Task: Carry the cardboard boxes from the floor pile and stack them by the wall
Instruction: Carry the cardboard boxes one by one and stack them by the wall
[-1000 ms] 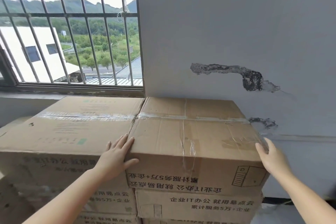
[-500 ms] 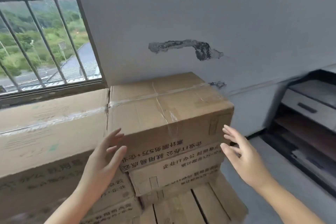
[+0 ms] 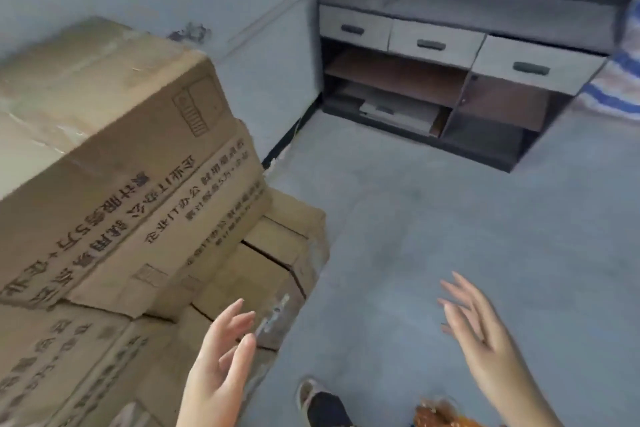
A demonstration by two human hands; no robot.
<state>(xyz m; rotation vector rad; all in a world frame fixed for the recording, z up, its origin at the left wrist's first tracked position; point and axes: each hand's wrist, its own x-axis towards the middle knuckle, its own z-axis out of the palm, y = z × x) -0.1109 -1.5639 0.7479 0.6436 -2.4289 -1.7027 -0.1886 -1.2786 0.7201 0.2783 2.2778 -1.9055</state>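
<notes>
Both hands off top box since earlier frame; view swung right and down toward floor. Left hand (image 3: 221,367) and right hand (image 3: 481,340) hover free, fingers spread wide, holding nothing. Top box (image 3: 114,149) sits on stack (image 3: 86,357) against wall (image 3: 263,55), long axis along wall, printed face toward person. Dark cabinet (image 3: 485,55) beyond.

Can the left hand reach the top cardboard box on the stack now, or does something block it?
Probably yes: the left hand is open and empty, just before the stack, with nothing between it and the top box.
</notes>
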